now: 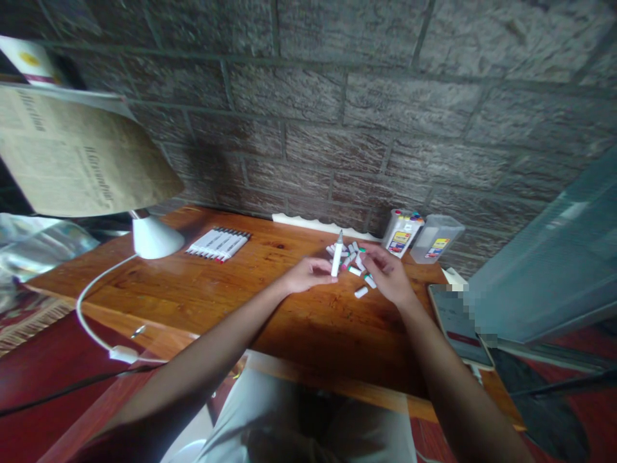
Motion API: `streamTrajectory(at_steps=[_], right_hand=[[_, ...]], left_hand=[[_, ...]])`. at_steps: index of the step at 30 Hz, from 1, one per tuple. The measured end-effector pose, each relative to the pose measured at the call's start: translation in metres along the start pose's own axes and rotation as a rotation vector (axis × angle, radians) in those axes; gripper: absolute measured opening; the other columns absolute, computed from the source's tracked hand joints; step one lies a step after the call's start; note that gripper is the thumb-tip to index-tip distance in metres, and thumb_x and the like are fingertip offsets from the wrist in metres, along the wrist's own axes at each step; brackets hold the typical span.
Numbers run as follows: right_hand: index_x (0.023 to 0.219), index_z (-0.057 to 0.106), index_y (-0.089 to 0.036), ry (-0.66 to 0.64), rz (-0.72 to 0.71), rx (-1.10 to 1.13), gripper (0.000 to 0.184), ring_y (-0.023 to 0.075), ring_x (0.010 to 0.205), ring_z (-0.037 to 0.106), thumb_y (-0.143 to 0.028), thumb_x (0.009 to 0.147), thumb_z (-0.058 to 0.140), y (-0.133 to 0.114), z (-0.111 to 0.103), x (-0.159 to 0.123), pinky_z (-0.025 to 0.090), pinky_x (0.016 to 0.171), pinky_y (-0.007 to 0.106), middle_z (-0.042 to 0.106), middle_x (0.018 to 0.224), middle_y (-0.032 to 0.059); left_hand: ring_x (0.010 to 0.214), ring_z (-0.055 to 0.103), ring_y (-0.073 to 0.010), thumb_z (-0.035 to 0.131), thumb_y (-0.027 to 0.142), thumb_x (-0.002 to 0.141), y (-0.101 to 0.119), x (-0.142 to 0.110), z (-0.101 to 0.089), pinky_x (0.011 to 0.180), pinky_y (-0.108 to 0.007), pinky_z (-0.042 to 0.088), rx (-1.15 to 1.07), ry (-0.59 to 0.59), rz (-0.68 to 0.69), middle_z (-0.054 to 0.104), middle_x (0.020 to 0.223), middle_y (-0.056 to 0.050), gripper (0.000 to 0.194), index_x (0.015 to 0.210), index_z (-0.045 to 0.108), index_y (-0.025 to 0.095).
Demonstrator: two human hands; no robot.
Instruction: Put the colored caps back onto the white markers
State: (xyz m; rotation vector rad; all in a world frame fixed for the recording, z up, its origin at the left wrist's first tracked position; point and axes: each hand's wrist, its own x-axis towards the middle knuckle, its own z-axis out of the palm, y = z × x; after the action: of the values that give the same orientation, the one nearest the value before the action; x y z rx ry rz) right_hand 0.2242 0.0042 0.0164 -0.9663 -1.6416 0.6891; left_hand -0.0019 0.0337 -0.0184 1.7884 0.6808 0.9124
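My left hand (311, 274) pinches a white marker (337, 257) near its lower end. The marker stands nearly upright, its grey tip bare and pointing up. To its right, my right hand (387, 273) reaches into a loose pile of white marker caps (354, 271), some with green or pink ends. Thumb and fingers close around a cap with a green end (362, 251) at the pile's right side; the fingers partly cover it. One single cap (361, 292) lies nearer to me than the others.
A row of capped markers (219, 244) lies at the left. Behind my right hand stand a clear case holding markers (402, 233) and a second clear case (436, 239). A lamp (157, 235) stands far left, a tablet-like device (457, 325) lies right. A stone wall (308, 154) borders the wooden table (270, 308).
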Motion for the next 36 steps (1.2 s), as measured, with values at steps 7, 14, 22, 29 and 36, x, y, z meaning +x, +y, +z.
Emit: streamTrajectory(at_steps=[7,14,22,29,36], right_hand=[[0.107,0.067,-0.021,0.157,0.054,0.15,0.036,0.0204,0.091,0.068,-0.042,0.077,0.07,-0.012,-0.002,0.004,0.055,0.082,0.037,0.073,0.102,0.0067],[0.099,0.069,-0.019,0.082,0.061,-0.08,0.027,0.0204,0.084,0.07,-0.036,0.079,0.066,0.007,0.002,0.0,0.056,0.079,0.036,0.075,0.094,0.007],[0.098,0.07,-0.021,-0.241,0.085,-0.43,0.021,0.0175,0.083,0.072,-0.019,0.078,0.065,0.015,0.012,-0.008,0.056,0.082,0.032,0.076,0.088,0.0024],[0.095,0.072,-0.02,-0.089,0.043,-0.471,0.02,0.0189,0.083,0.071,-0.024,0.086,0.055,0.025,-0.017,0.002,0.056,0.08,0.033,0.076,0.097,0.0052],[0.094,0.072,-0.022,-0.011,0.088,-0.697,0.018,0.0194,0.081,0.069,-0.024,0.086,0.056,0.039,-0.017,0.003,0.053,0.08,0.033,0.076,0.093,0.0043]], left_hand=[[0.069,0.058,-0.0123,0.077,0.04,0.072,0.0,-0.001,0.0,0.069,-0.024,0.045,0.172,-0.034,0.044,0.071,0.079,-0.005,0.032,0.085,0.074,0.011],[0.072,0.061,-0.0135,0.082,0.039,0.066,0.001,0.0,-0.001,0.073,-0.026,0.047,0.005,0.014,-0.024,0.071,0.08,-0.005,0.035,0.082,0.072,0.01],[0.085,0.065,-0.0165,0.081,0.038,0.069,0.02,0.0,-0.005,0.081,-0.028,0.047,-0.195,0.108,-0.116,0.075,0.096,-0.008,0.039,0.097,0.074,0.012],[0.088,0.065,-0.0178,0.081,0.042,0.068,0.007,0.003,-0.009,0.086,-0.031,0.046,-0.137,0.184,-0.08,0.074,0.097,-0.007,0.04,0.094,0.073,0.012],[0.072,0.061,-0.0134,0.079,0.043,0.069,-0.007,0.004,-0.011,0.074,-0.027,0.046,0.013,0.159,-0.06,0.071,0.08,-0.004,0.037,0.085,0.072,0.01]])
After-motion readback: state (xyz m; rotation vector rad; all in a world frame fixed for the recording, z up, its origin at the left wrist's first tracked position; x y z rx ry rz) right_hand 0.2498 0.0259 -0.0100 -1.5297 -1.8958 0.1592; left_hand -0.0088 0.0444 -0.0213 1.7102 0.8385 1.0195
